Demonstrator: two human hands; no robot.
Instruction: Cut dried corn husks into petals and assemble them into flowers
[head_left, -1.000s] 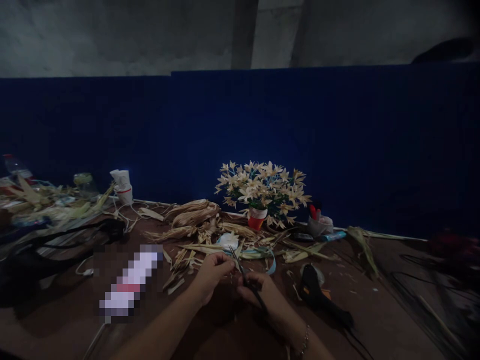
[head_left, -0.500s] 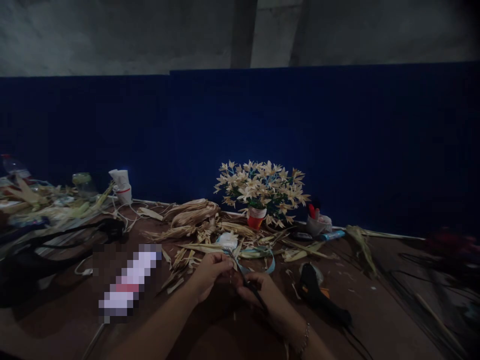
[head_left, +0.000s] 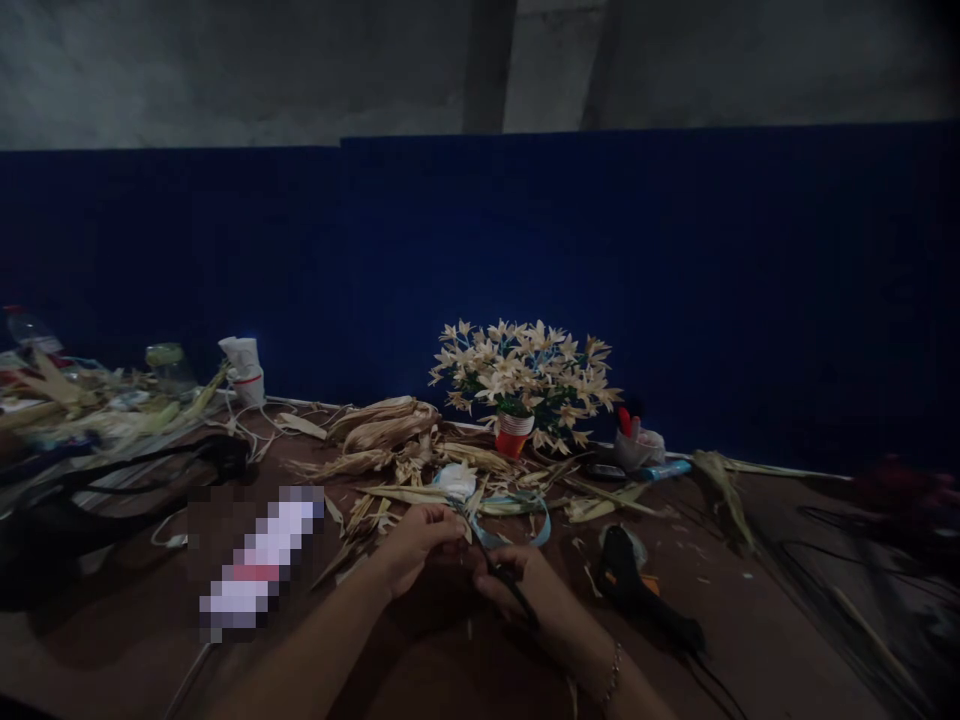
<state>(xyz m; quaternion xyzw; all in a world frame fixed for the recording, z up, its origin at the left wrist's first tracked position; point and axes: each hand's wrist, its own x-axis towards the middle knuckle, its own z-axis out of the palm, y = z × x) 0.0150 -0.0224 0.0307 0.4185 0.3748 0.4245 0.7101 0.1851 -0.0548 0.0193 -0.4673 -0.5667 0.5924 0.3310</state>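
My right hand (head_left: 521, 585) is closed round the dark handles of a pair of scissors (head_left: 495, 562), whose blades point up and to the left. My left hand (head_left: 416, 545) is pinched on a small dried leaf strip (head_left: 463, 522) right at the blade tips. Both hands hover over the brown table (head_left: 420, 660), close to a light blue ribbon (head_left: 525, 520) and a heap of dried husk strips (head_left: 386, 440).
A red cup of pale husk flowers (head_left: 525, 385) stands behind the hands. A black glue gun (head_left: 637, 590) lies to the right with its cord. A small bowl with red items (head_left: 636, 445), a white cup (head_left: 244, 370) and leaf clutter lie along the blue partition (head_left: 525, 270).
The scissor blades have dropped lower and closer to my left hand's fingertips. Both hands stay in nearly the same place.
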